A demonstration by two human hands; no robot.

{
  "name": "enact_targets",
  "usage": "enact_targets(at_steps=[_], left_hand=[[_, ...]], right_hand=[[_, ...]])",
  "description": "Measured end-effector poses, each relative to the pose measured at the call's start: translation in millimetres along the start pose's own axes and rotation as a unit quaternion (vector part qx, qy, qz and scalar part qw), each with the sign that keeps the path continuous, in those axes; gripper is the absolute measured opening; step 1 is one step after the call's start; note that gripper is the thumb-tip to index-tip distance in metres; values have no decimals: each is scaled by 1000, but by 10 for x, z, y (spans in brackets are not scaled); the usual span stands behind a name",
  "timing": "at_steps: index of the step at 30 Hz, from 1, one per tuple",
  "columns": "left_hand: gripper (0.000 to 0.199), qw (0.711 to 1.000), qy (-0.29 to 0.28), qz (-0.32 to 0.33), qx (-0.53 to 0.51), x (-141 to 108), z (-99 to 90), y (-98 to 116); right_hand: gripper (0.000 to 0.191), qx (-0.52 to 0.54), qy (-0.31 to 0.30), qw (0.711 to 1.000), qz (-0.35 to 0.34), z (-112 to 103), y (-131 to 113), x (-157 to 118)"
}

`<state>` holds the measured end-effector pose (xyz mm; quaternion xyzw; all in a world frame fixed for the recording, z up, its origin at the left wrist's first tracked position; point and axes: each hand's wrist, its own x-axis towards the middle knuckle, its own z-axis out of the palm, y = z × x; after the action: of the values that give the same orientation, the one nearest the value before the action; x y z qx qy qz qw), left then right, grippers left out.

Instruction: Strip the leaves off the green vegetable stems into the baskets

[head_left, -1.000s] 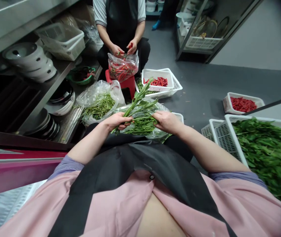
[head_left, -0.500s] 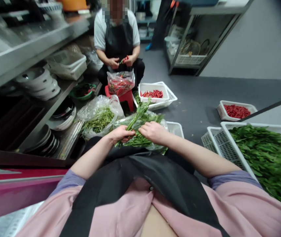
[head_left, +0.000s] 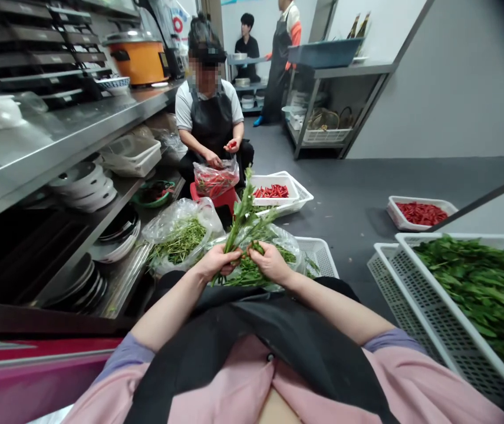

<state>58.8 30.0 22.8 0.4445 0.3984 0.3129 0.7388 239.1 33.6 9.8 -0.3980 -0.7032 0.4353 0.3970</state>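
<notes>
Head view, left to right: plastic bag of greens (head_left: pixel 180 240), just left of your grip; your left hand (head_left: pixel 216 263), pinching the leafy stalks (head_left: pixel 241 225); your right hand (head_left: pixel 272 263), pressed closed beside it on that bunch; leaf-filled crate (head_left: pixel 468 277), well right. Close-set pinches should steady the stems.

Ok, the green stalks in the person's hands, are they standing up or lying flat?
Standing up, tilted: the stalks rise steeply out of the left hand.

Grey kitchen floor (head_left: pixel 349 188) (steel counter (head_left: pixel 57 126) alongside)
</notes>
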Motion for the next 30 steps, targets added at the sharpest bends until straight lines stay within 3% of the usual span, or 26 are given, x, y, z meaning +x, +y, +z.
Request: enact_targets(at_steps=[3,6,10,12,14,16,18,21,25,30], left_hand=[[46,1000,-21,1,-11,32,69,34],[43,999,-47,-15,-17,0,64,43],[43,999,-41,-33,-7,-94,0,14],[45,999,-12,-26,14,-100,-47,15],[44,996,66,11,55,-66,-159,56],[38,974,182,61,117,-8,-388,144],[29,935,290,82,185,55,-738,257],[16,881,387,46,268,150,-1351,411],[14,851,429,-22,301,301,-1955,512],[17,861,427,-28,276,497,-2283,556]], right_hand=[[29,55,27,998,33,-54,10,-37],[26,-99,62,993,-13,-415,144,-36],[21,-364,135,915,-108,-1054,311,-23],[23,-418,137,884,-161,-1203,298,-7],[25,-438,126,866,-203,-1188,251,12],[26,-443,119,860,-222,-1073,225,17],[26,-443,111,860,-229,-947,247,3],[27,-442,103,859,-234,-846,344,-24],[26,-451,101,853,-242,-839,426,-17],[25,-464,84,854,-218,-833,421,-13]])
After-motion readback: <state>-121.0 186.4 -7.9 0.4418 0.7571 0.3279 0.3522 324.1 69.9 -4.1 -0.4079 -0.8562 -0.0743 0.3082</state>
